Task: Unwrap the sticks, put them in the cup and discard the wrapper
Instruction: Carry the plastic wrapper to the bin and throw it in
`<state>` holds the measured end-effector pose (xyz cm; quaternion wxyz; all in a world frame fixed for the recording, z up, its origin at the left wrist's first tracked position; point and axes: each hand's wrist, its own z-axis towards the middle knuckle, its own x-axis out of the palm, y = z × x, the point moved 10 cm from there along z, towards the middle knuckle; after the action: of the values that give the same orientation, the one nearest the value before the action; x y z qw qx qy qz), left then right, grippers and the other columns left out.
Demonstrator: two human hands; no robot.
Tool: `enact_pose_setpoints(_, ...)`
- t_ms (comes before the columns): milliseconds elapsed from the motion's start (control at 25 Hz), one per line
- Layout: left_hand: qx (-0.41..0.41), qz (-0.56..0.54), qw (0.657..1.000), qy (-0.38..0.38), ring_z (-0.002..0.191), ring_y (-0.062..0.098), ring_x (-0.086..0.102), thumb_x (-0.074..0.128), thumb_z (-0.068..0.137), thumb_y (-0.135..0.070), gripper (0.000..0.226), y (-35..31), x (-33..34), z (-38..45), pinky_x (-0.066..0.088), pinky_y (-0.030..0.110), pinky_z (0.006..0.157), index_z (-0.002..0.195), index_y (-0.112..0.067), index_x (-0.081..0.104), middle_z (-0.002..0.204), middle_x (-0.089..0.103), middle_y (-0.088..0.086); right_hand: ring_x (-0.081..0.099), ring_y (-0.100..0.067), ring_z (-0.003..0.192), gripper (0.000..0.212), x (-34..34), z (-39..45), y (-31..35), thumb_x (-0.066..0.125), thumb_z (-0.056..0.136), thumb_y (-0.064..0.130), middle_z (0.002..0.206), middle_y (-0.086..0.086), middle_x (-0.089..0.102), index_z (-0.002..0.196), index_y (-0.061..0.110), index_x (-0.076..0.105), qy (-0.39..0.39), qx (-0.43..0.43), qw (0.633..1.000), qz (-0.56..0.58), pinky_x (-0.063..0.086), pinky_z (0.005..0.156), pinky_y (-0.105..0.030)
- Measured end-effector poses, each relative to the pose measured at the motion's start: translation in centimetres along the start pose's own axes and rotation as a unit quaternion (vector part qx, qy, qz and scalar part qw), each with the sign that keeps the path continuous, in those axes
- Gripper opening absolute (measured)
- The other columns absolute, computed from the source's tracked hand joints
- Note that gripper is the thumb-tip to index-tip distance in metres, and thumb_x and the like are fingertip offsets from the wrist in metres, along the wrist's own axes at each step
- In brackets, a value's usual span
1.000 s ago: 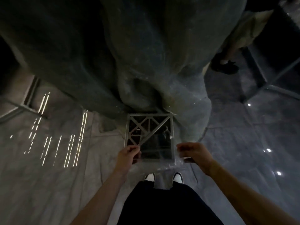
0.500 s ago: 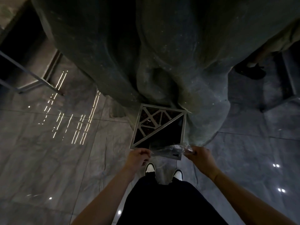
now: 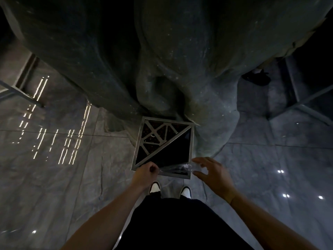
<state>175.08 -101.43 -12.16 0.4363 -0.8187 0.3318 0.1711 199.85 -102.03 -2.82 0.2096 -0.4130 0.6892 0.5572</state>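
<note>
A clear plastic wrapper (image 3: 177,167) hangs crumpled over the near edge of a square metal bin (image 3: 191,147) on the floor. My left hand (image 3: 146,171) pinches the wrapper's left end. My right hand (image 3: 211,170) is beside the wrapper's right end with its fingers spread apart, and it grips nothing. The bin's top has a steel lattice on its far-left half and a dark open triangle on its near-right half. No sticks and no cup are in view.
A large grey draped cloth (image 3: 162,60) hangs right behind the bin. My white-toed shoes (image 3: 155,187) stand just before it on the glossy grey tiles (image 3: 54,177). Metal frame legs (image 3: 23,98) stand far left and far right; another person's dark shoe (image 3: 256,79) shows at upper right.
The wrapper was stretched between both hands; my right hand has since let go and spread its fingers. The wrapper now sags from my left hand over the bin's near edge.
</note>
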Motion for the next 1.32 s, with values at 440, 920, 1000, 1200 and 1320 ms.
enact_pose_setpoints(440,0.134,0.125,0.982,0.043,0.110,0.008,0.053,0.073,0.076,-0.043,0.052,-2.6,-1.8,-2.8,0.049,0.032,0.091,0.124,-0.032,0.058,0.124,0.048,-0.009,0.063,-0.011,0.092,0.019,4.6,2.9,-0.5,0.056,0.090,0.038,0.106,0.008,0.067,0.105,0.032,0.065,0.048,0.034,0.996,-0.065,0.056,0.075,-0.036)
enact_pose_setpoints(920,0.097,0.207,0.973,0.036,0.111,0.016,0.057,0.061,0.086,-0.030,0.026,-2.6,-1.0,-1.2,0.049,0.031,0.088,0.112,-0.026,0.062,0.119,0.056,-0.004,0.061,-0.019,0.104,0.038,8.0,3.6,-1.3,0.056,0.090,0.040,0.119,-0.001,0.061,0.126,0.026,0.055,0.150,0.030,0.981,-0.122,0.052,0.086,-0.034)
enact_pose_setpoints(1000,0.088,0.215,0.971,0.054,0.112,0.018,0.057,0.062,0.086,-0.030,0.027,-2.2,-0.6,-0.9,0.050,0.037,0.092,0.113,-0.026,0.061,0.120,0.056,-0.003,0.059,-0.019,0.108,0.042,8.6,3.5,-1.6,0.054,0.090,0.038,0.123,-0.002,0.060,0.130,0.026,0.053,0.177,0.036,0.975,-0.132,0.051,0.088,-0.035)
enact_pose_setpoints(1200,0.076,0.215,0.971,0.067,0.113,0.018,0.056,0.061,0.086,-0.030,0.027,-1.5,-0.5,-0.8,0.050,0.039,0.094,0.112,-0.026,0.061,0.120,0.056,-0.003,0.058,-0.017,0.112,0.044,9.1,3.0,-1.6,0.052,0.090,0.036,0.128,0.000,0.058,0.133,0.027,0.050,0.199,0.056,0.969,-0.132,0.051,0.089,-0.033)
enact_pose_setpoints(1320,0.079,0.204,0.974,0.066,0.112,0.017,0.056,0.061,0.086,-0.032,0.027,-0.9,-0.7,-1.0,0.049,0.036,0.093,0.113,-0.026,0.062,0.119,0.057,-0.003,0.057,-0.016,0.114,0.044,9.2,2.5,-1.4,0.054,0.089,0.038,0.127,0.001,0.059,0.132,0.029,0.051,0.188,0.047,0.971,-0.143,0.049,0.090,-0.031)
